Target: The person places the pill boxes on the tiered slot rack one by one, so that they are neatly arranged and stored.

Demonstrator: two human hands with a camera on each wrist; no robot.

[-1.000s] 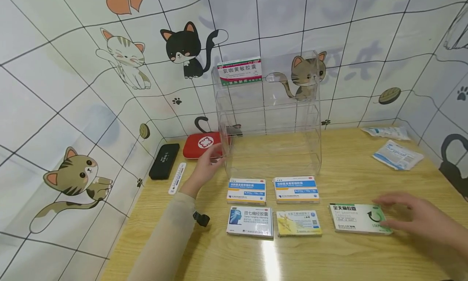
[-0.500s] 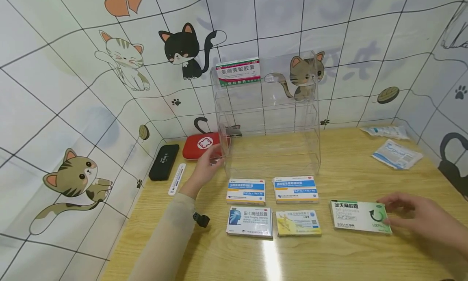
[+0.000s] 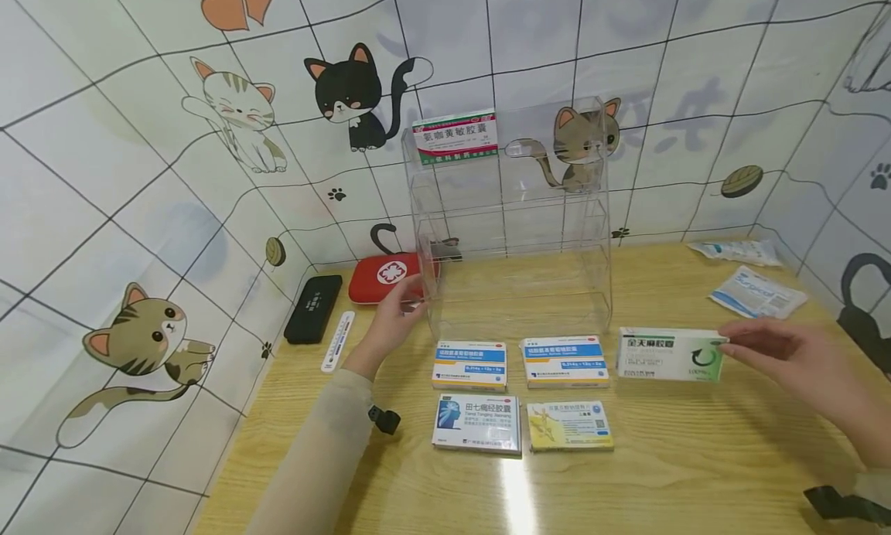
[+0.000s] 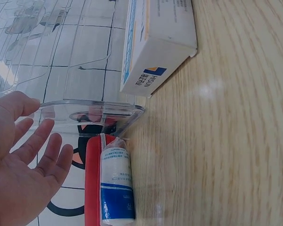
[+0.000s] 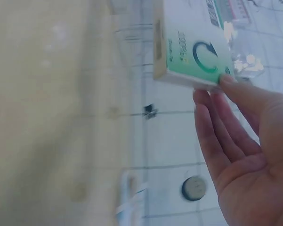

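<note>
The right hand [image 3: 793, 357] pinches the white-and-green medicine box [image 3: 670, 354] by its end, lifted above the wooden desk [image 3: 696, 458] beside the clear acrylic shelf rack [image 3: 515, 218]; so thin a grip could let it tilt or drop; the left hand [image 3: 397, 318], fingers spread, steadies the rack's side; the box is flat and rectangular, with a green arrow.

A long beige sleeve [image 3: 316, 450] covers the left arm, with a black strap [image 3: 384, 419] at its wrist.
</note>
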